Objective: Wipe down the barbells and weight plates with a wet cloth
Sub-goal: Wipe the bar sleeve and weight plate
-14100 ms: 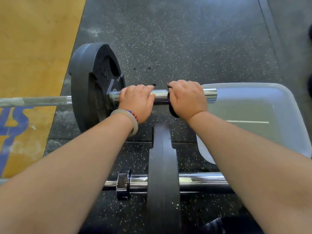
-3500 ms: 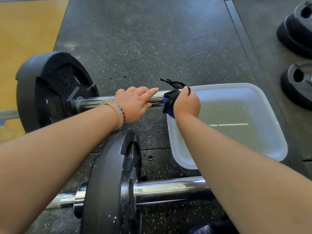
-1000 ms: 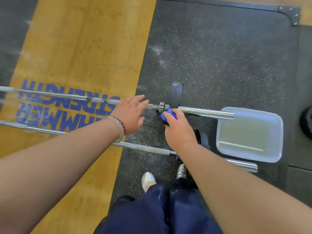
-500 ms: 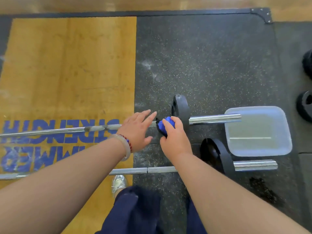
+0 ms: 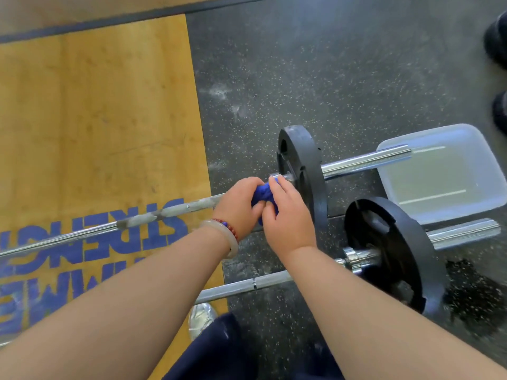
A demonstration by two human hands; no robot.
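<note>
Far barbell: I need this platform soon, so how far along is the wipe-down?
Done: its sleeve gleams, so it has likely been wiped. In hand: the left hand and right hand grip the blue cloth on the shaft beside the far plate. Left: the shaft's chalky stretch. For the near barbell and near plate, I cannot tell.

The scene is brightly and evenly lit, glare is thrown off the chrome sleeve (image 5: pixel 365 161), soft shadows are cast on the floor (image 5: pixel 329 64), and the right edge is smeared by blur.
</note>
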